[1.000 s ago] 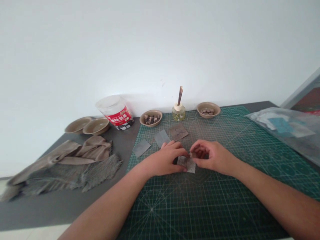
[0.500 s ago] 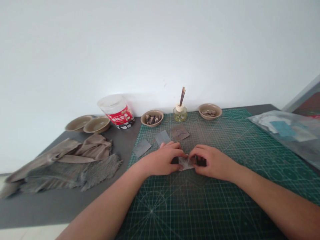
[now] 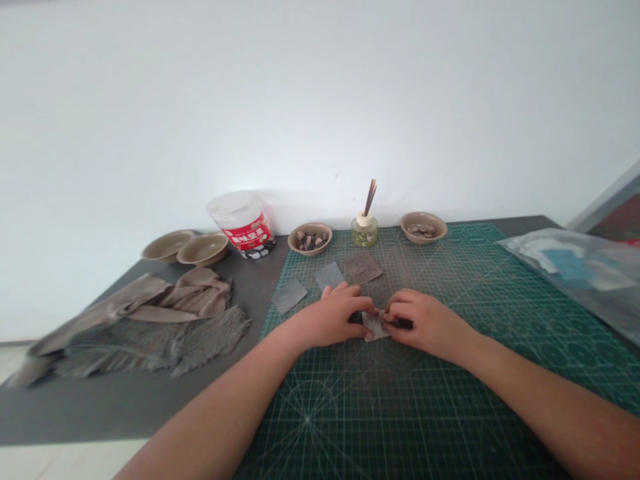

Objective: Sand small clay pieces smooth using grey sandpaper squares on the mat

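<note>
A small whitish-grey piece lies on the green cutting mat, between my two hands. My left hand pinches its left edge between thumb and fingers. At its right edge my right hand has thumb and fingertips pressed together; whether they hold the piece itself or something small on it is too blurred to tell. Behind my left hand lie a brown square with a dark drawn mark and two grey squares, one nearer and one further left.
Along the wall stand a bowl of stones, a reed diffuser, a bowl of flat pieces, a red-labelled tub and two bowls. Crumpled cloth lies left, a clear plastic bag right.
The view has shifted slightly. My right hand's fingers have drawn closer together at the piece's right edge. My left hand keeps its grip at the left edge.
</note>
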`<action>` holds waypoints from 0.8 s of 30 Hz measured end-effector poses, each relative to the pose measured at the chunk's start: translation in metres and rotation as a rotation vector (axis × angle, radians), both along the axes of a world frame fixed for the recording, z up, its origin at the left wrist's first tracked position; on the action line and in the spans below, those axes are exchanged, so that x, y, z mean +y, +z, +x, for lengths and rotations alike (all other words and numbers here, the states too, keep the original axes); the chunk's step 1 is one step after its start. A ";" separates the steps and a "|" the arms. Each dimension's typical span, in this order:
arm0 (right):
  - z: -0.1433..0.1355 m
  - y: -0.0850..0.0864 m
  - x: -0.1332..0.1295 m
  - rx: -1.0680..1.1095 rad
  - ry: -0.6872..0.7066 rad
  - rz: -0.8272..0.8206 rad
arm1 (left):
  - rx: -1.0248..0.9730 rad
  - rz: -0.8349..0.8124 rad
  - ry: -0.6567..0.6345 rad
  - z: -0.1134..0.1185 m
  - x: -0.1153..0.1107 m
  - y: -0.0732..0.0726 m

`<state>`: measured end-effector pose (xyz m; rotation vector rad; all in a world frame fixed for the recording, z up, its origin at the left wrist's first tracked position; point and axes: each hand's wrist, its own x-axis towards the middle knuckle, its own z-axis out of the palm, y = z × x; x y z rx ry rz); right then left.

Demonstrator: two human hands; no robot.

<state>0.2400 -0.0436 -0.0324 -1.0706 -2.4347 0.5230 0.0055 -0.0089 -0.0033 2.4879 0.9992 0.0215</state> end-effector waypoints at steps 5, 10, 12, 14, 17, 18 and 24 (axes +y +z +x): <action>-0.003 -0.001 0.001 0.015 0.008 0.033 | 0.001 -0.017 0.013 0.001 0.000 0.001; 0.004 0.002 0.001 0.016 0.015 -0.024 | -0.001 -0.017 0.021 0.000 0.000 0.003; 0.004 0.002 0.002 0.020 -0.009 -0.028 | 0.003 -0.026 0.019 0.000 0.000 0.004; 0.004 0.002 0.001 0.027 0.000 -0.026 | 0.002 -0.029 0.022 0.000 0.000 0.004; 0.004 0.000 0.001 0.028 0.027 -0.034 | -0.014 -0.023 0.033 0.000 -0.001 0.003; 0.004 0.000 0.001 0.024 0.019 -0.039 | -0.021 -0.023 0.036 -0.001 -0.001 0.003; 0.002 -0.002 0.001 0.040 0.004 -0.011 | -0.037 -0.031 0.039 -0.002 -0.001 0.001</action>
